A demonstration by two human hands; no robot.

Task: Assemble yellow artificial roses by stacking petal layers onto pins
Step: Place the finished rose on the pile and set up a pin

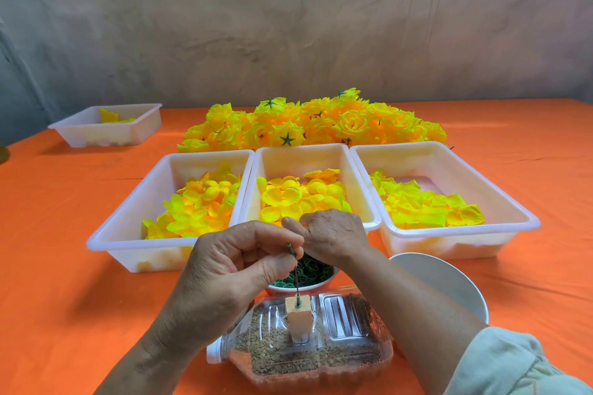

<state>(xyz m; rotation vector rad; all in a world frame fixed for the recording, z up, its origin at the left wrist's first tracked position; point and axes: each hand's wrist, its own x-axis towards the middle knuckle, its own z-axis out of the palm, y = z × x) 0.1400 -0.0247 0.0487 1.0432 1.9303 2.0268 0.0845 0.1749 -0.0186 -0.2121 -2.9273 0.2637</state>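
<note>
Left hand (237, 266) pinched the green stem piece (290, 249) atop the upright pin (297, 285) in the wooden block (298, 314); right hand (333, 234) curled alongside, contents indiscernible.

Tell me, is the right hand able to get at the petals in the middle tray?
Probably yes: the right hand sits at the near rim of the middle tray, and its petals lie uncovered just beyond.

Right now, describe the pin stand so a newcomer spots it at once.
Find the three white trays of yellow petals on the orange table. In front of the middle one lies a clear bottle on its side, filled with brown grit. The stand is the pale wooden block poking from its top, the only wood there, holding a thin pin.
</note>
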